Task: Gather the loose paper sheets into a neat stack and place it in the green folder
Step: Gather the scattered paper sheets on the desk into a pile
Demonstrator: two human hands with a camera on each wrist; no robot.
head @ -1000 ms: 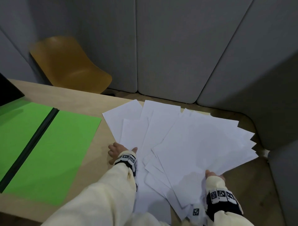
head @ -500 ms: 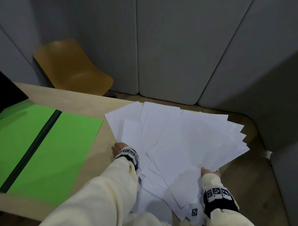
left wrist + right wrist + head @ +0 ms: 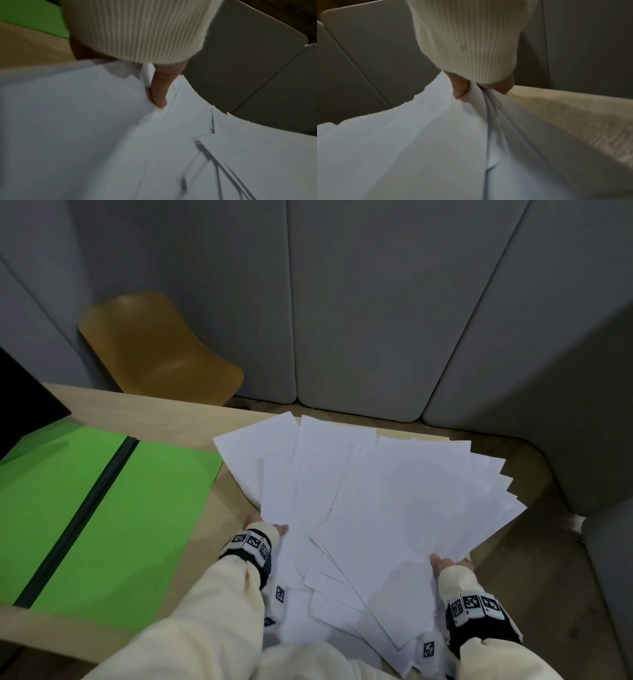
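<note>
Several white paper sheets (image 3: 394, 501) lie fanned over the right part of the wooden table (image 3: 154, 412). My left hand (image 3: 265, 527) holds the fan's left edge. In the left wrist view its thumb (image 3: 159, 94) lies on top of the paper sheets (image 3: 85, 135) and the fingers are hidden beneath. My right hand (image 3: 448, 565) pinches the near right edge. There the thumb (image 3: 460, 89) presses bunched paper sheets (image 3: 402, 148) from above, fingers below. The green folder (image 3: 154, 508) lies open and flat to the left, with a dark spine down its middle.
A yellow-brown chair (image 3: 161, 350) stands behind the table's far left. Grey padded panels (image 3: 376, 302) close in the back and right. A black object (image 3: 20, 405) overlaps the folder's far left corner. The sheets overhang the table's far and near edges.
Both hands have drawn inward. The right-hand sheets swung left and the fan has narrowed. My left hand slid further under the left sheets.
</note>
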